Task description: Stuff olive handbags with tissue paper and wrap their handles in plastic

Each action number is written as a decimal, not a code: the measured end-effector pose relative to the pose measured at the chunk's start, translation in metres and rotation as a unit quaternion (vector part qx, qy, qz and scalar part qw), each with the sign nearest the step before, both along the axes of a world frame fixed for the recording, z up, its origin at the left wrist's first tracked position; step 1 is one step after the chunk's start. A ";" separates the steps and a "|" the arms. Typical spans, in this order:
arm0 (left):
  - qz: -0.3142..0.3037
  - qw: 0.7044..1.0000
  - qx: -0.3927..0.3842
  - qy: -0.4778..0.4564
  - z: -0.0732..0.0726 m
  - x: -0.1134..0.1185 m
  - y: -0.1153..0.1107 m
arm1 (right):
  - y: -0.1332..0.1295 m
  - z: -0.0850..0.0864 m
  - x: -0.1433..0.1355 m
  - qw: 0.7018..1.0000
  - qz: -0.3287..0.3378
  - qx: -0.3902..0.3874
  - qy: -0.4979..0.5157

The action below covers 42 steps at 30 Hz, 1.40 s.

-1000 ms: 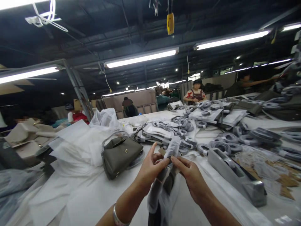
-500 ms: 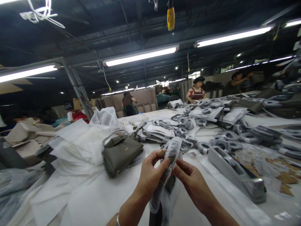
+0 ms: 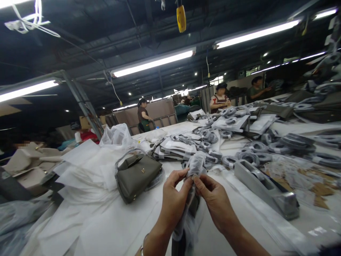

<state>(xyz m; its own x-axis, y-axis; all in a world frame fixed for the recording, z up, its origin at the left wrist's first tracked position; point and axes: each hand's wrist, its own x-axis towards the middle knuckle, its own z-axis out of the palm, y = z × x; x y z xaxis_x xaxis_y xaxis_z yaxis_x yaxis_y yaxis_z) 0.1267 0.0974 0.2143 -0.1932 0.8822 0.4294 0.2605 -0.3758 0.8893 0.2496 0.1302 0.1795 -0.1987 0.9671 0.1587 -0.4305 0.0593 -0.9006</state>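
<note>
from where i stand, the worker's left hand (image 3: 173, 193) and right hand (image 3: 214, 197) meet over a long grey strap (image 3: 196, 164) sheathed in filmy white wrap, held up in front of the body above the white table (image 3: 246, 211). each hand pinches the wrapped strap between thumb and fingers, the two thumb tips nearly touching; the strap's lower end hangs between the forearms.

there's little elbow room. just left of the hands sits a dark olive handbag (image 3: 140, 176), tilted, and beyond it white sheets (image 3: 85, 202) lie fanned over one another, with a crumpled clear plastic bag (image 3: 117, 137) behind them. straight ahead, a heap of flat wrapped pieces (image 3: 176, 146) blocks the far side. to the right a grey tape dispenser (image 3: 266, 190) stands near the right hand, with coiled straps (image 3: 255, 146) piled behind it and torn brown paper (image 3: 321, 193) beside it. across the table a person in a dark apron (image 3: 220, 101) works, and a yellow hanging control (image 3: 181, 18) dangles overhead.
</note>
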 end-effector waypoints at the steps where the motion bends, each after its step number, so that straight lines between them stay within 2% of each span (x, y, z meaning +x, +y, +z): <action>1: 0.014 1.000 0.011 0.021 0.000 0.000 0.000 | 0.001 0.001 0.001 1.000 0.006 0.001 -0.001; 8: 0.070 0.995 0.012 0.075 0.002 0.003 -0.004 | 0.008 -0.003 0.002 1.000 0.022 0.017 -0.010; 13: 0.101 0.987 0.047 0.117 -0.008 0.008 -0.008 | 0.006 -0.010 -0.006 1.000 -0.017 0.023 0.001; 17: 0.110 0.981 0.064 0.146 -0.013 0.006 -0.007 | 0.004 -0.015 -0.005 1.000 -0.009 0.005 0.002; 23: 0.163 0.977 0.050 0.124 -0.014 0.004 -0.013 | -0.001 -0.009 -0.002 1.000 0.026 0.009 -0.012; 29: 0.202 0.968 0.094 0.118 -0.014 0.010 -0.017 | -0.004 -0.005 -0.002 0.999 0.038 0.018 -0.001; 35: 0.201 0.967 0.111 0.113 -0.016 0.009 -0.017 | -0.002 -0.006 -0.002 0.999 0.051 0.019 -0.002; 42: 0.170 0.982 0.046 0.068 -0.008 0.008 -0.016 | 0.000 -0.003 -0.005 0.999 0.014 0.024 -0.029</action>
